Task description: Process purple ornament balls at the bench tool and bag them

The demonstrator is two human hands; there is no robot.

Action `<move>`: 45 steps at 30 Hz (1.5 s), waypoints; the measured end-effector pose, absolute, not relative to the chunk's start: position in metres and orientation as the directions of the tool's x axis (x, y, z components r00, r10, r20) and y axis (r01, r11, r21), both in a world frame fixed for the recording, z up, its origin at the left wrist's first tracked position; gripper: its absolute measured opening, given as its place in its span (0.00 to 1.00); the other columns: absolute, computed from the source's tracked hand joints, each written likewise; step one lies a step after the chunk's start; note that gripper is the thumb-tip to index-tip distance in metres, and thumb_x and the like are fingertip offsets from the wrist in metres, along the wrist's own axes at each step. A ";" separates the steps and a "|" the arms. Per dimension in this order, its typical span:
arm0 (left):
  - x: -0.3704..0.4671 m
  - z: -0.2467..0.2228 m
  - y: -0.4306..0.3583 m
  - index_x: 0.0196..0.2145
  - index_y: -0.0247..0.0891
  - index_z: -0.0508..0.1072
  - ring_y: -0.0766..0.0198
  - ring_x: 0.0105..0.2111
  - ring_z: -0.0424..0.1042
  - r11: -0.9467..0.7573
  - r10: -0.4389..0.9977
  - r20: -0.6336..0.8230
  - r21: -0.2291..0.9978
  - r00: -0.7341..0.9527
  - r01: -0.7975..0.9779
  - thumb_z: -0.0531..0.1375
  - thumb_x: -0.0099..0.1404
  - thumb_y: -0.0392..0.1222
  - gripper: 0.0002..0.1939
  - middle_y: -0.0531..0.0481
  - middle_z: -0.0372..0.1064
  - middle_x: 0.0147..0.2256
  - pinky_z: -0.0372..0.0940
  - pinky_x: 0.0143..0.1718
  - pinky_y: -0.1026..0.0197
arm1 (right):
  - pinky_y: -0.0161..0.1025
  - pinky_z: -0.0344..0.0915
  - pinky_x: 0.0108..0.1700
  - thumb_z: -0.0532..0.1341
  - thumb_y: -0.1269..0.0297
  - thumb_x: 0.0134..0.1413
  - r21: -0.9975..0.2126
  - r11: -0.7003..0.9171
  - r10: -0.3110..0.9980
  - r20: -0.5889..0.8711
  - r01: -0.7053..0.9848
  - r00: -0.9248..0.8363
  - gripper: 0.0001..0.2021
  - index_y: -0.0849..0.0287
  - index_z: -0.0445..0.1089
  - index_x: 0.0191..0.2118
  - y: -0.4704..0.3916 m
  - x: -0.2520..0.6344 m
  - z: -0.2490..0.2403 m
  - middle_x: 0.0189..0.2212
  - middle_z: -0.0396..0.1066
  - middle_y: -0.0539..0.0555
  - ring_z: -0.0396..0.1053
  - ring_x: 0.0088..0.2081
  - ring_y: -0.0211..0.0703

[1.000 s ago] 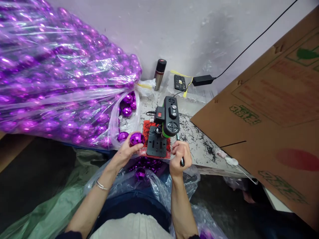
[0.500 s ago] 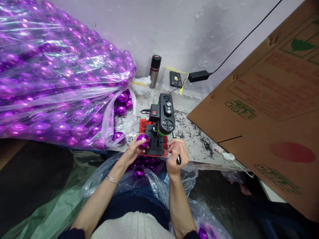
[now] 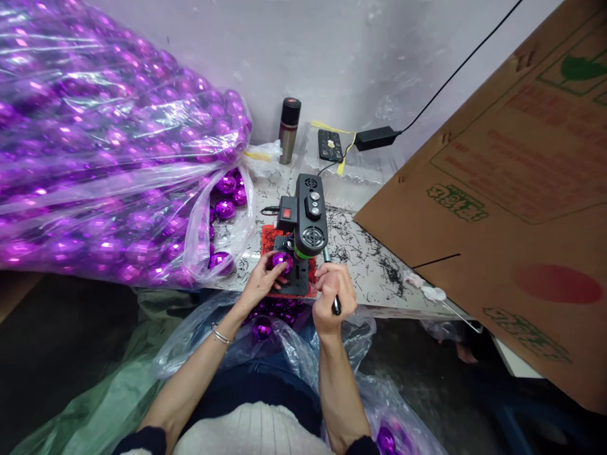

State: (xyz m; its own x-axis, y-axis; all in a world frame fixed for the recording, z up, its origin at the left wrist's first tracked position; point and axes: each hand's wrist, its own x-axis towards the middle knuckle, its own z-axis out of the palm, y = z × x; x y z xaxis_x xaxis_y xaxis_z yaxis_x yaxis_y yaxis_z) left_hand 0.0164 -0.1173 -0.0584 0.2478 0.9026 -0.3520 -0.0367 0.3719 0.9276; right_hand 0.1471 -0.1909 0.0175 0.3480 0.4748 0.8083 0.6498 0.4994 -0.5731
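Note:
Over the base plate of a small black drill press [image 3: 312, 215], my left hand [image 3: 260, 278] grips a shiny purple ball [image 3: 282, 262] between thumb and fingers. The ball is just left of the machine's head, near its lower end. My right hand [image 3: 335, 296] is wrapped round the black-ended lever [image 3: 336, 306] on the machine's right side. Under the black base [image 3: 298, 283] lies a red mat [image 3: 268, 238]. Whether the ball touches the machine's tip is hidden from above.
A big clear bag of purple balls [image 3: 118, 164] fills the left, with loose balls [image 3: 225, 208] at its mouth. Behind stand a flask [image 3: 289, 129] and a black adapter [image 3: 377, 138]. A cardboard box [image 3: 502, 208] leans at right. Black shavings litter the table [image 3: 370, 287].
My left hand has moved the purple ball right and slightly up, closer beneath the machine's head. My right hand still holds the lever. The whole view has shifted slightly.

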 end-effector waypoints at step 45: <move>0.039 -0.097 -0.126 0.60 0.42 0.74 0.48 0.50 0.85 -0.405 0.914 0.292 0.690 0.281 0.600 0.74 0.67 0.51 0.29 0.42 0.82 0.54 0.78 0.49 0.55 | 0.40 0.66 0.31 0.50 0.66 0.76 -0.463 0.513 0.367 0.880 0.723 0.303 0.18 0.53 0.64 0.30 -0.184 0.151 -0.028 0.27 0.69 0.48 0.69 0.27 0.38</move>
State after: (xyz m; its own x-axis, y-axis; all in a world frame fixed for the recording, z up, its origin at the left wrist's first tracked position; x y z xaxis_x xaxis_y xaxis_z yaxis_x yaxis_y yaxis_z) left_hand 0.0394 -0.1258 -0.0973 0.2807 0.9142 0.2921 0.6000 -0.4047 0.6900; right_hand 0.1514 -0.1844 -0.0278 0.3026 0.3669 0.8797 0.7234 0.5126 -0.4626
